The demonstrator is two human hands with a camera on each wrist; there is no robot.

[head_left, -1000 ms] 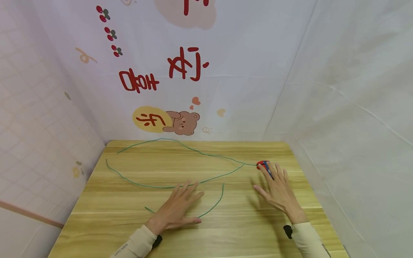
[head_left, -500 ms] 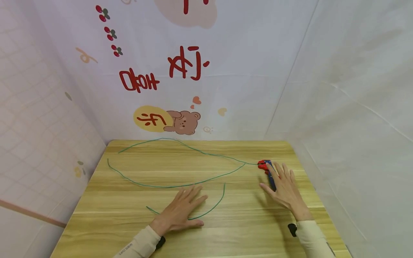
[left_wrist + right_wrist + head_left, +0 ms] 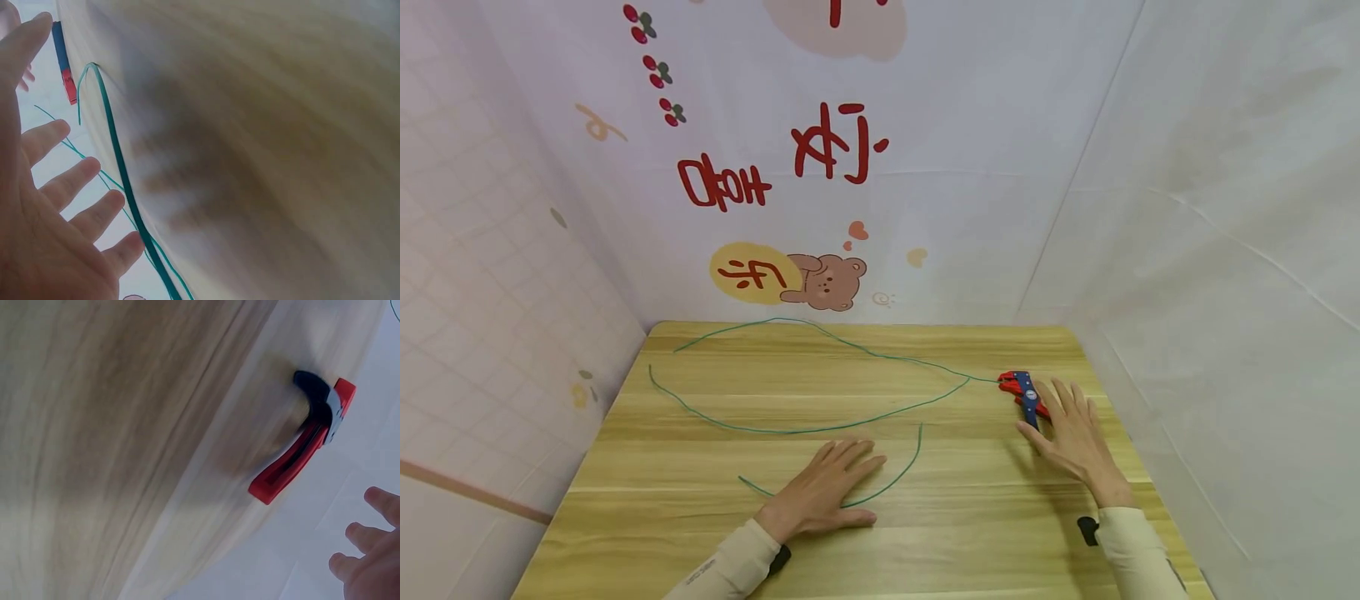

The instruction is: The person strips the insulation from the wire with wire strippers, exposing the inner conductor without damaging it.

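Note:
A red and blue wire stripper point(image 3: 1022, 386) lies at the right back of the table, its red mouth facing left. Two long green wires run there: the upper wire point(image 3: 917, 361) reaches the mouth, and the lower wire point(image 3: 790, 432) meets it just before. My right hand point(image 3: 1077, 443) hovers beside the handles with spread fingers; in the right wrist view the fingers are apart from the wire stripper point(image 3: 294, 462). My left hand point(image 3: 823, 493), fingers straight and holding nothing, is over a short curved green wire point(image 3: 917, 452) and hides part of it.
The wooden table point(image 3: 955, 533) is bounded by a printed back cloth point(image 3: 970, 208) and white side cloths. Its back edge lies close behind the upper wire. The right side cloth point(image 3: 1225, 375) rises near my right hand.
My right hand has drawn back to the right and towards me, uncovering more of the wire stripper. My left hand has shifted slightly right and towards me. The wires look unmoved.

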